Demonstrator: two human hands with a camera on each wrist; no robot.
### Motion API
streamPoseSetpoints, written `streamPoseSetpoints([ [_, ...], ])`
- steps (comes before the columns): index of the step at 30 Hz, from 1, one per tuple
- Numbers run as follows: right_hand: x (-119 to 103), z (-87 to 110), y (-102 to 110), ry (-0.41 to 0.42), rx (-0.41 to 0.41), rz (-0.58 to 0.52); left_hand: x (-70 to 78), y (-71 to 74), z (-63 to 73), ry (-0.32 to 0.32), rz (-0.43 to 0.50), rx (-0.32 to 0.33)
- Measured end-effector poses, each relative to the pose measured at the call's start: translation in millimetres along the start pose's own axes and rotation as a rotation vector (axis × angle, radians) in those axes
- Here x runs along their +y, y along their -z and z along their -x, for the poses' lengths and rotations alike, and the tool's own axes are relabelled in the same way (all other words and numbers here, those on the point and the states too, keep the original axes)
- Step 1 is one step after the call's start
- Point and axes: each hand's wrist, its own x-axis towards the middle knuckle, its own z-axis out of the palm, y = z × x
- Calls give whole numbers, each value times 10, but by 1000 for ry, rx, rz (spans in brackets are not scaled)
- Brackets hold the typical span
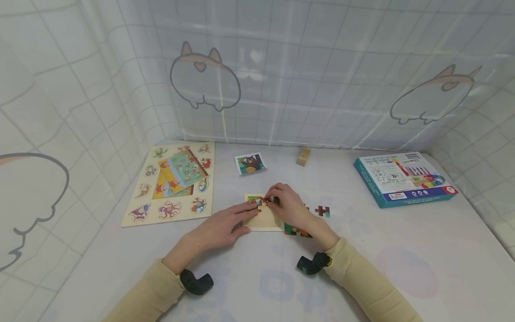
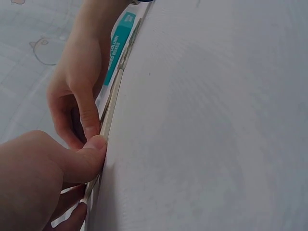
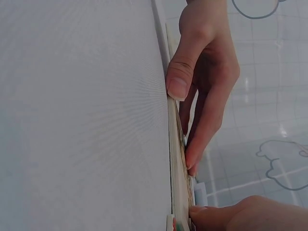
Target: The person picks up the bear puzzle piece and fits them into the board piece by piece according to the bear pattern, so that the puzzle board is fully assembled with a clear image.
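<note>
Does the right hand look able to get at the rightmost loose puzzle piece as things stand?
Probably yes: the rightmost puzzle piece lies uncovered, close to the right hand. Nothing seems to block the way, though the hand looks busy at the wooden tray and would likely have to leave that first.

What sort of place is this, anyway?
Perhaps a small play or activity corner. A pale table holds a jigsaw tray and an animal picture board, and the wall behind has a tile pattern with cartoon animals.
</note>
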Motion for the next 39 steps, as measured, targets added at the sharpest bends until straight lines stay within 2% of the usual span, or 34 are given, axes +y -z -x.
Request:
streamPoseSetpoints([
  [16,6,-14,-2,-23,-18,-13,38,-11,-14,-30,-19,3],
  [28,1,-10,-2,-15,-1,-3,18,-8,-17,-10,14,-20],
  [34,6,-36,18,-27,-45,-12,9,-2,-10,10,25,-35],
  [39,15,-50,116,-78,-94,-30,-4,-4,-12,22,30,-53],
])
